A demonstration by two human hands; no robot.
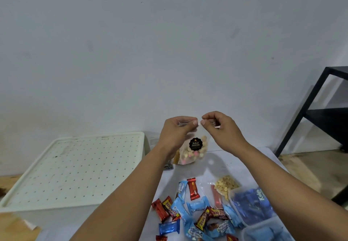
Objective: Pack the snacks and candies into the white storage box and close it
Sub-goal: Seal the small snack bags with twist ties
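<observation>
Fingertips of my left hand (178, 131) and right hand (216, 127) pinch the biscuit bag (194, 150) top; I'd press along its seal evenly.

Plain pale grey-white wall (169, 42) fills upper view, few faint scuffs. Black metal-frame shelf unit (320, 108) stands at right against wall. White tabletop surface (222, 165) at lower centre. Worn brownish floor (305, 167) visible beside shelf; tan wooden surface (9, 180) at far left.

Both forearms bare, no sleeves; left grip (176, 132) and right grip (219, 130) ungloved.
</observation>
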